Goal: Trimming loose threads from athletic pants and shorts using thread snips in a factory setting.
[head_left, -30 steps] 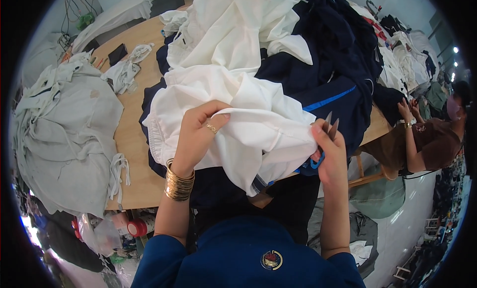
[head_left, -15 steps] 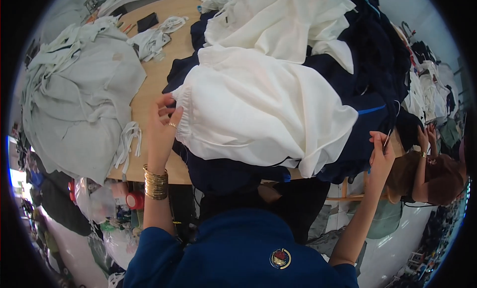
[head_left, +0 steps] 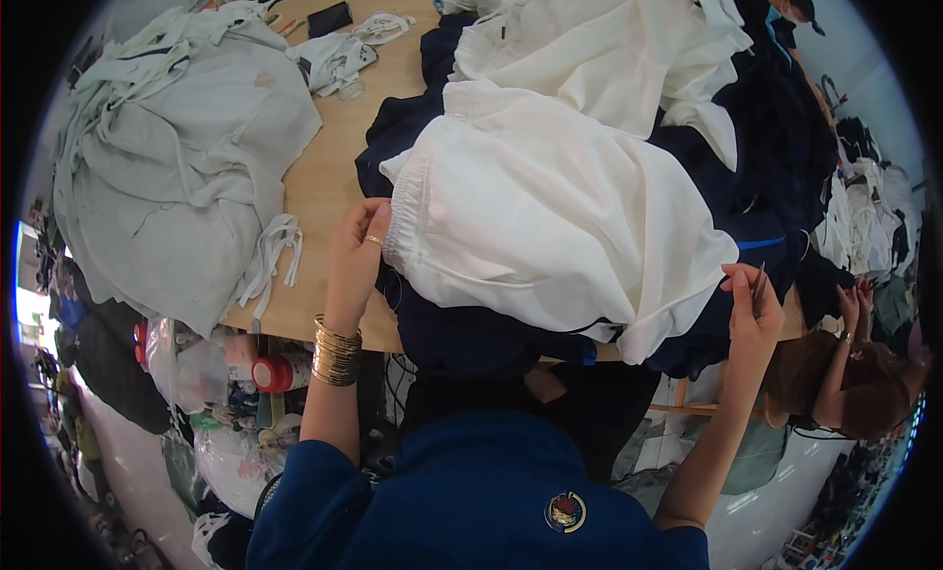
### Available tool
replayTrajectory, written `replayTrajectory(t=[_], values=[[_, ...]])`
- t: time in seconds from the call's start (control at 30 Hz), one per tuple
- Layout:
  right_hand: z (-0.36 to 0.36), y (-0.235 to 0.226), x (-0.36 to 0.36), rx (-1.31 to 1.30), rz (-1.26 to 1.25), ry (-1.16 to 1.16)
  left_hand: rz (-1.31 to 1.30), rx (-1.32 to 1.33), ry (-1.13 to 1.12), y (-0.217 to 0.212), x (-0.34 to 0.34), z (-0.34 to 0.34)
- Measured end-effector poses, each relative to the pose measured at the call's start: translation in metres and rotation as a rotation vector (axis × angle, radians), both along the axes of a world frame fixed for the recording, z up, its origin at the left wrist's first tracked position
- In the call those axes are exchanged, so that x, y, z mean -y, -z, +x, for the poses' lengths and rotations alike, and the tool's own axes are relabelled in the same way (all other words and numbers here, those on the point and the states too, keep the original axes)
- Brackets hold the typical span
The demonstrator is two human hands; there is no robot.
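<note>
White pants [head_left: 560, 206] with a gathered elastic waistband [head_left: 406, 211] lie folded over dark navy cloth [head_left: 462, 339] at the near edge of the table. At the waistband's left edge, my left hand [head_left: 356, 260] pinches the fabric between thumb and fingers. My right hand [head_left: 752, 310] is at the opposite end, closed around a small pointed metal tool [head_left: 759, 281], perhaps thread snips. Its thumb and forefinger come up to the rim of the white cloth; whether they grip it, I cannot tell.
Grey garments [head_left: 187, 167] are heaped on the left of the wooden table [head_left: 329, 167], beside white cords [head_left: 270, 251]. More white cloth [head_left: 599, 49] is piled behind. A dark flat phone-like object [head_left: 329, 20] lies far left. Another person's arms [head_left: 843, 359] are at the right.
The view has shifted, moving the table's contents rightward in the picture. My left fingers, spread behind the waistband before, have closed on its edge. My right hand has come nearer the white cloth.
</note>
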State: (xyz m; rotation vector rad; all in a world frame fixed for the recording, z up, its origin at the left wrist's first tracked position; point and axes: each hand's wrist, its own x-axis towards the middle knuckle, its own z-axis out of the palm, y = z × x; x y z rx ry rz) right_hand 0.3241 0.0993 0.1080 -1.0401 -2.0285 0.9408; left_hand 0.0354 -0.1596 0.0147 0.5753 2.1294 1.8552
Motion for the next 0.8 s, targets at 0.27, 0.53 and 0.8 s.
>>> replayTrajectory(t=[0.27, 0.53, 0.8], values=[[0.002, -0.003, 0.020, -0.166, -0.251, -0.040, 0.147, -0.183, 0.115, -0.017, -0.023, 0.029], [-0.079, 0.018, 0.070, 0.062, -0.170, -0.289, 0.015, -0.669, 0.506, -0.022, -0.077, 0.120], [-0.070, 0.029, 0.039, -0.093, -0.546, -0.233, -0.177, -0.889, 0.085, -0.054, -0.054, 0.058]])
